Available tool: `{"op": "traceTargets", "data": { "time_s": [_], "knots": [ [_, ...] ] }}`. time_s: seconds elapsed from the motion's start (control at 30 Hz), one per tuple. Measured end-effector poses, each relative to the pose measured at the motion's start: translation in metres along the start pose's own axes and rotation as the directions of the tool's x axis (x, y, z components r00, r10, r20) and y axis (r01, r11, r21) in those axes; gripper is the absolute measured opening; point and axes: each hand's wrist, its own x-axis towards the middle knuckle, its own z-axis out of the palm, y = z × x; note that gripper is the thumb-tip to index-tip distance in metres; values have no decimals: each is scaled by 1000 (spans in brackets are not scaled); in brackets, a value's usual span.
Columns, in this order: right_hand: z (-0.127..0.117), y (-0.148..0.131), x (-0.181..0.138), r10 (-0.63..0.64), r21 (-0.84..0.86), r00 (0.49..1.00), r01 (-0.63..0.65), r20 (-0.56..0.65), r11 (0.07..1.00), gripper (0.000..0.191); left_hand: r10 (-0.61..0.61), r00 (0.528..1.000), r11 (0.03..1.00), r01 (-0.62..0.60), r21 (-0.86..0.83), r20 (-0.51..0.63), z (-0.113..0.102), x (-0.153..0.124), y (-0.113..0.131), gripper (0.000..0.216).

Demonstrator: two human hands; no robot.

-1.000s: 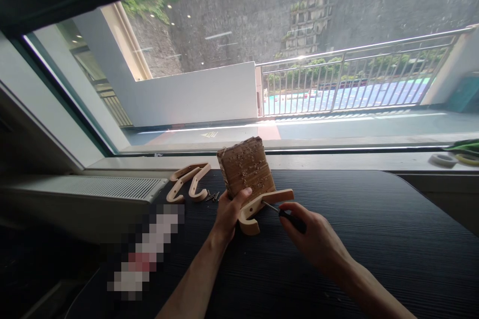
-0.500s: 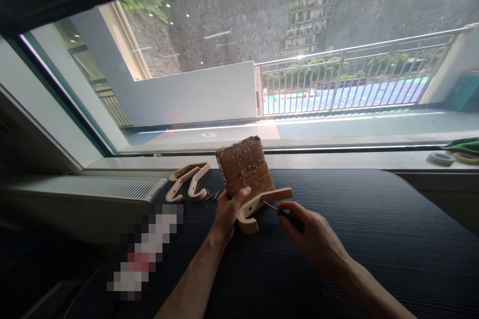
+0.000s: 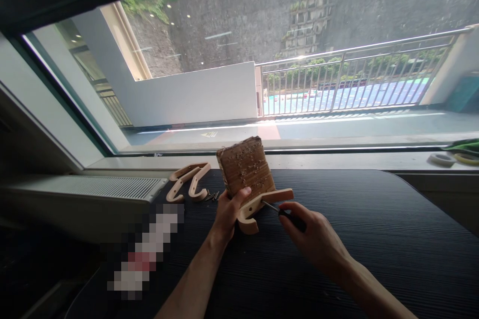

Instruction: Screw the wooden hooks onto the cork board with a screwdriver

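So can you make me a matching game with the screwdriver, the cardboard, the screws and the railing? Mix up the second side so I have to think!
Things:
1. screwdriver
2. cardboard
3. screws
4. railing

Clues:
A. silver, outdoors
B. brown and speckled, held by the left hand
C. lying on the dark table, beside the loose wooden hooks
D. dark handle, held in the right hand

Right pairs: 1-D, 2-B, 3-C, 4-A

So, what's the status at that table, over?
Left hand holding brown block, wooden hook at its lower edge. Right hand gripping screwdriver, tip at hook. Nothing visibly in the way.
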Motion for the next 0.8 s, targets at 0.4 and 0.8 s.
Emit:
{"op": "traceTargets", "data": {
  "time_s": [0.4, 0.8],
  "knots": [
    [-5, -4, 1, -8, -48, 998, 5, -65, 999, 20, -87, 996, 982, 91, -165, 29, 0, 1, 3, 34],
    [-7, -5, 0, -54, -30, 993, 52, -102, 998, 20, -112, 992, 973, 122, -196, 62, -2, 0, 4, 37]
  ]
}}
